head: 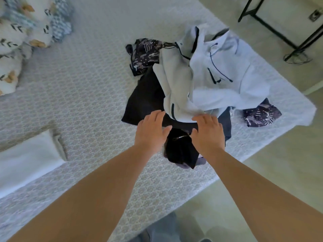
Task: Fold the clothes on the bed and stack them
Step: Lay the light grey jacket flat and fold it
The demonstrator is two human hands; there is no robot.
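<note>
Clothes (192,88) lie in a loose heap near the corner of the bed (87,84): a pale hooded jacket (223,81) on top, black garments (146,100) under it, and dark patterned pieces (145,53) at the far and right sides. Both hands are over the near edge of the heap, fingers spread and fairly straight, holding nothing; the left hand (152,131) is above the black cloth, the right hand (208,131) reaches the jacket's hem. Patterned pillows (26,32) lie at the far left, and a folded white cloth (26,158) at the near left.
</note>
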